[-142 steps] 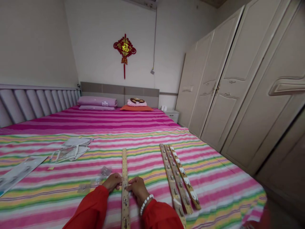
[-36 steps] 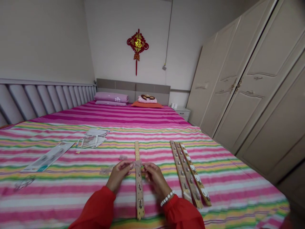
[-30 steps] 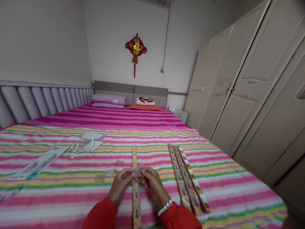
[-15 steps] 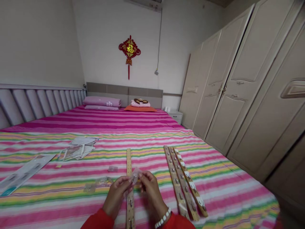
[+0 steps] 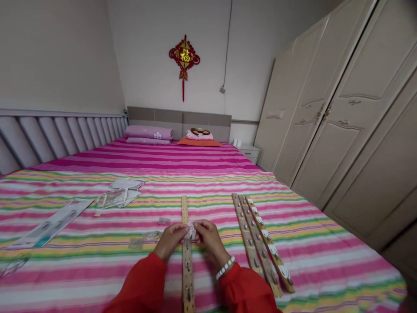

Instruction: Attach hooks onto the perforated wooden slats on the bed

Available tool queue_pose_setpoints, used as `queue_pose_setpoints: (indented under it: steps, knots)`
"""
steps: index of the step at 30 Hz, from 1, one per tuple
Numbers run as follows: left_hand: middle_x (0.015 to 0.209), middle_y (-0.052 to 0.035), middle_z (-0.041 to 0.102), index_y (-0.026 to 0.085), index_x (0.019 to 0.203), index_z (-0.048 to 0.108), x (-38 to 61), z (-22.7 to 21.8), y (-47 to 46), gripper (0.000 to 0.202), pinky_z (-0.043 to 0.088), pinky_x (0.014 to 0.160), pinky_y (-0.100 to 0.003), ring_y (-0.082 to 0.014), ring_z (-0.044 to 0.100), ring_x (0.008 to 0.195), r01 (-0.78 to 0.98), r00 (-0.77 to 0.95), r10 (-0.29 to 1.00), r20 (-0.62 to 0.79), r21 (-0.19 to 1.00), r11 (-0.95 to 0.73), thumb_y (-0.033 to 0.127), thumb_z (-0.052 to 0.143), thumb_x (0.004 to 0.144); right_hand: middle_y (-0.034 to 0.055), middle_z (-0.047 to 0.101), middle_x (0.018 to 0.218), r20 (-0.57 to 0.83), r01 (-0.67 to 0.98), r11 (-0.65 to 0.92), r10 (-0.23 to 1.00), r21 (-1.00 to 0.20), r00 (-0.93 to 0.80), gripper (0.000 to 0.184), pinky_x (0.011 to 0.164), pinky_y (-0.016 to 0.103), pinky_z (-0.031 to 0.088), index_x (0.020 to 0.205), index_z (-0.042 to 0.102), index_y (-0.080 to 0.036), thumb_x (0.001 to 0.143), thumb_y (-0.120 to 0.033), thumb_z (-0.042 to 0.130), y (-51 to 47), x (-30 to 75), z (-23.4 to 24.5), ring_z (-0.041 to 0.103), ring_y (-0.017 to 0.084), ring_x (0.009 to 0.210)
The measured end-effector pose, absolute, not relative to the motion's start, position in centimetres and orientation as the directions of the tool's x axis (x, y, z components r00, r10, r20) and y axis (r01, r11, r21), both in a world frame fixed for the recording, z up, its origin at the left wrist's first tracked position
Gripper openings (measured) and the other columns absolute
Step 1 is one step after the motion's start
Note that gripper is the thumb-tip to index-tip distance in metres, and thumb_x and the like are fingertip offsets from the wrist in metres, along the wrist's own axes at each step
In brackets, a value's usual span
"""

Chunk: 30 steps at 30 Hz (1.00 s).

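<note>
Both hands meet over a narrow wooden strip [image 5: 185,208] that lies lengthwise on the bed and carries metal hooks along its near part. My left hand [image 5: 172,239] pinches the left side of a small clear plastic hook [image 5: 191,233], which looks like the adhesive kind. My right hand [image 5: 208,237], with a white beaded bracelet at its wrist, pinches the right side. The piece is held at the strip's surface; whether it touches cannot be told. Left of my left hand lie similar clear plastic pieces [image 5: 136,243] and another small one [image 5: 163,221].
To the right lie three strips with hooks, the rightmost strip [image 5: 272,250] bearing white round pieces. On the left are clear packets [image 5: 122,193], a long package [image 5: 54,224] and a thin wire-like bundle [image 5: 14,264]. A striped sheet [image 5: 107,282] covers the bed; a wardrobe [image 5: 342,126] stands right.
The view has shifted, so things sit further right and slightly higher. My hands have moved forward along the strip and lowered the clear plastic hook towards it.
</note>
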<state>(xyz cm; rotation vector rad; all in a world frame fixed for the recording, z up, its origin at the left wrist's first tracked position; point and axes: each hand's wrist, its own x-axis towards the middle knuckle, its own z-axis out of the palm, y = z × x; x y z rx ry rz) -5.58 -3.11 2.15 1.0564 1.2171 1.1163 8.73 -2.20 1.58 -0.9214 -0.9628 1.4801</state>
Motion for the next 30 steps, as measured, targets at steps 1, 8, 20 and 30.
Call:
queue_pose_setpoints:
  steps: [1,8,20,30]
  knots:
    - [0.058,0.0028,0.060,0.013,0.070,0.065,-5.8,2.2,-2.6,0.046,0.038,0.052,-0.021,-0.0077,0.049,0.052,-0.061,0.021,0.987,-0.159,0.985,0.160,0.050,0.078,0.046,-0.0057,0.052,0.040,-0.050,-0.357,-0.084,0.993,-0.930,-0.104,0.032,0.039,0.020,0.031,0.068,0.067,-0.014,0.056,-0.042,0.077,-1.8,8.6,1.6,0.043,0.007,0.037]
    - [0.050,0.0062,0.055,0.015,0.064,0.057,-6.3,0.6,-1.2,0.038,0.044,0.053,-0.022,-0.0074,0.051,0.048,-0.049,-0.057,0.969,-0.238,0.971,0.236,0.042,0.078,0.046,-0.0041,0.058,0.047,-0.143,-0.343,-0.161,0.987,-0.926,-0.077,0.026,0.039,0.021,0.034,0.066,0.064,-0.015,0.049,-0.031,0.077,-0.3,8.0,-0.3,0.046,0.008,0.038]
    - [0.047,0.0049,0.054,0.019,0.059,0.052,-6.2,0.2,1.5,0.012,0.042,0.056,-0.022,-0.0118,0.056,0.051,0.450,-0.144,0.986,-0.078,0.883,0.136,0.019,0.054,0.071,-0.0039,0.055,0.046,-0.157,-0.312,-0.157,0.987,-0.937,-0.027,0.014,0.040,0.020,0.030,0.060,0.064,-0.015,0.050,-0.024,0.069,2.3,7.2,-2.4,0.044,0.008,0.042]
    - [0.053,0.0012,0.057,0.019,0.052,0.049,-6.8,0.1,2.3,0.019,0.034,0.056,-0.023,-0.0135,0.054,0.059,0.703,-0.139,0.988,-0.069,0.696,0.148,0.016,0.054,0.071,-0.0048,0.055,0.046,-0.175,-0.291,-0.170,0.984,-0.941,-0.008,0.015,0.040,0.020,0.030,0.063,0.063,-0.015,0.050,-0.021,0.067,2.9,6.6,-3.4,0.044,0.008,0.042]
